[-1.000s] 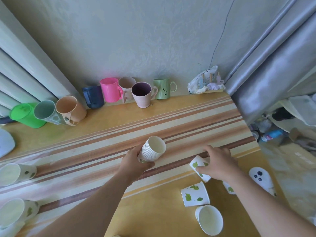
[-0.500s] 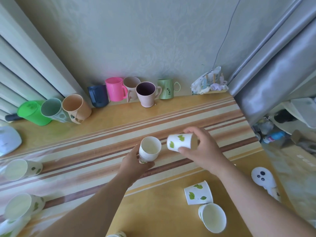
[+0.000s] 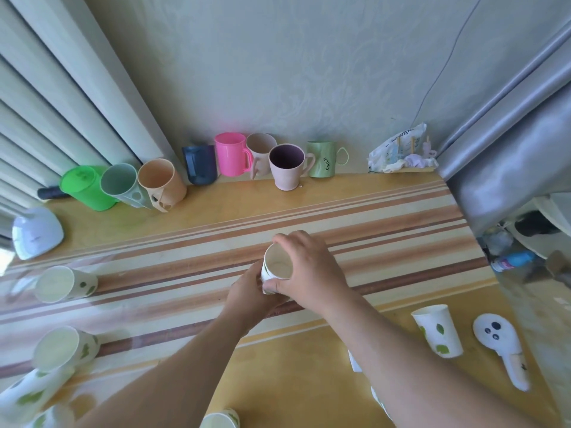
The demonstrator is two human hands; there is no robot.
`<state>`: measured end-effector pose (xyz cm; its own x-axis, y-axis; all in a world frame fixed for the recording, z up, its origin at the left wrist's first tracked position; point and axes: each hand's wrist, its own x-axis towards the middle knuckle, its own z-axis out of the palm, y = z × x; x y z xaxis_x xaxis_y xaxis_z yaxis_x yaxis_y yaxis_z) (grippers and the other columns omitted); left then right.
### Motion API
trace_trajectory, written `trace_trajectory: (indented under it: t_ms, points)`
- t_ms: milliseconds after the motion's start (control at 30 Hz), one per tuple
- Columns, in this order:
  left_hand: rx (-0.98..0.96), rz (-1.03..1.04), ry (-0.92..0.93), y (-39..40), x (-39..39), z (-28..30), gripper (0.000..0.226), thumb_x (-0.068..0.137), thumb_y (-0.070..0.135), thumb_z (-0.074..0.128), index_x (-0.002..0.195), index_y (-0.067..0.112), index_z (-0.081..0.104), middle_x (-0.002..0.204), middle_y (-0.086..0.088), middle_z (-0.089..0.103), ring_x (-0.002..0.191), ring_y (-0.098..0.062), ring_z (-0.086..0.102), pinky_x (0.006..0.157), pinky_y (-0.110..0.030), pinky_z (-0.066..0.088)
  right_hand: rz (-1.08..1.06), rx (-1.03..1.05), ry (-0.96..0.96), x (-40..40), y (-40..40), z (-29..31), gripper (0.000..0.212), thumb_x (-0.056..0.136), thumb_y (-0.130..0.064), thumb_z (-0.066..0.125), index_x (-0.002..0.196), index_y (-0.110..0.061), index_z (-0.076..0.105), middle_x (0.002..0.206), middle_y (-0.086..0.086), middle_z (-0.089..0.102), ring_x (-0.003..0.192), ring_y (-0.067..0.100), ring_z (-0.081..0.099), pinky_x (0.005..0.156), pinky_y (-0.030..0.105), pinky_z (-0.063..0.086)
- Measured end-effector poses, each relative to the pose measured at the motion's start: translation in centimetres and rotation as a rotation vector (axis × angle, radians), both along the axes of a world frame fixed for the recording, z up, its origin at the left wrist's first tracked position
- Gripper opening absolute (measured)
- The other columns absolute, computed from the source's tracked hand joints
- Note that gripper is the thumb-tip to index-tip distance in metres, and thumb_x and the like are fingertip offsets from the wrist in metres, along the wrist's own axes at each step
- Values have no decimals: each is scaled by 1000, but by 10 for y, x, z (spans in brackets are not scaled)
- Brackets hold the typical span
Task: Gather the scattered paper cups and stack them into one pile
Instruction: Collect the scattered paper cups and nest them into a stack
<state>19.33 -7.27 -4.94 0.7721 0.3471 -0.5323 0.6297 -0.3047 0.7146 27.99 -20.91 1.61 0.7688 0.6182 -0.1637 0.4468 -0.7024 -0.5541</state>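
Over the middle of a striped bench (image 3: 401, 211), a person holds a growing stack of paper cups (image 3: 276, 267) in both hands, the job appearing roughly half done. The left hand (image 3: 251, 299) is wrapped around the lower part of the stack from below and behind; the right hand (image 3: 309, 270) is closed over its upper rim, thumb at the near side and fingers across the far side, seemingly seating the top cup into the ones beneath. The stack's open mouth tilts toward the camera (how many cups it holds cannot be counted from here).

Loose cups remain on both sides. At the left edge lie a cup on its side (image 3: 63, 284), a second cup (image 3: 63, 347) below it and a third cup (image 3: 29, 393) nearer the corner, all well apart from the hands. To the right an upright leaf-printed cup (image 3: 438, 330) stands near a white ghost-faced scoop (image 3: 500, 344), and another cup's rim (image 3: 219, 420) shows at the bottom edge. Part of at least one more is hidden behind the right forearm. A row of coloured mugs (image 3: 231, 154) along the back wall looks to be no part of the task.
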Motion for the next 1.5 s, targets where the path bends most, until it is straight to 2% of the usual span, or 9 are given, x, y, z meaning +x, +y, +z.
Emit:
trace_trajectory:
  t_ms: [333, 467, 600, 900, 1067, 1200, 1300, 1400, 1500]
  points:
    - [-18, 39, -16, 0, -1, 2, 80, 64, 49, 89, 138, 51, 61, 120, 21, 75, 118, -9, 69, 100, -42, 60, -50, -77, 130, 0, -26, -23, 126, 69, -78, 78, 168, -39, 11, 165, -12, 36, 148, 28, 33, 116, 50, 40]
    - [-44, 17, -22, -12, 12, 0, 85, 67, 31, 97, 143, 46, 61, 123, 16, 73, 120, -13, 67, 94, -36, 57, -204, -83, 85, 6, -96, -27, 101, 79, -77, 68, 164, -34, 33, 154, -5, 48, 143, 28, 39, 114, 48, 43]
    - [-44, -77, -30, -35, 33, -2, 82, 72, 22, 97, 143, 43, 62, 120, 18, 72, 118, -14, 66, 85, -29, 52, -479, -261, 1, 14, -188, -36, 66, 96, -54, 67, 154, -28, 50, 148, 5, 56, 139, 34, 46, 105, 47, 51]
    - [1, -258, -36, -84, 69, -3, 77, 74, 30, 95, 142, 43, 61, 113, 26, 69, 108, -5, 63, 77, -20, 46, -568, -569, 254, 4, -242, -59, 91, 87, -71, 62, 162, -36, 25, 150, 7, 50, 138, 35, 47, 102, 47, 52]
    - [64, -301, -27, -91, 80, -4, 79, 72, 39, 93, 143, 46, 60, 114, 25, 71, 110, -10, 66, 77, -22, 48, -713, -301, 209, 11, -239, -52, 85, 90, -51, 72, 161, -33, 29, 134, 6, 59, 118, 30, 60, 90, 44, 58]
    - [90, -340, -28, -94, 84, -6, 79, 72, 41, 94, 143, 46, 60, 119, 22, 72, 114, -13, 67, 84, -28, 49, -992, 460, 418, 39, -214, -14, 97, 78, -43, 85, 160, -46, 35, 142, -9, 53, 122, 19, 60, 100, 49, 59]
    - [73, -338, -29, -94, 85, -6, 75, 74, 40, 94, 141, 47, 60, 119, 18, 72, 111, -13, 66, 77, -23, 48, -1036, 891, 576, 63, -191, -4, 99, 64, -42, 89, 155, -38, 48, 139, -1, 63, 119, 24, 72, 104, 50, 59]
    - [86, -352, -38, -93, 86, -5, 75, 75, 40, 94, 142, 44, 61, 117, 18, 72, 108, -11, 66, 74, -20, 47, -949, 934, 592, 72, -166, -3, 83, 68, -35, 92, 144, -27, 61, 130, 4, 72, 116, 25, 74, 94, 39, 63]
    - [93, -365, -49, -91, 85, -5, 71, 75, 39, 93, 139, 43, 63, 109, 21, 71, 97, -1, 64, 71, -15, 45, -855, 812, 531, 66, -148, -9, 59, 81, -27, 91, 134, -28, 66, 121, -18, 68, 113, 8, 69, 80, 16, 57]
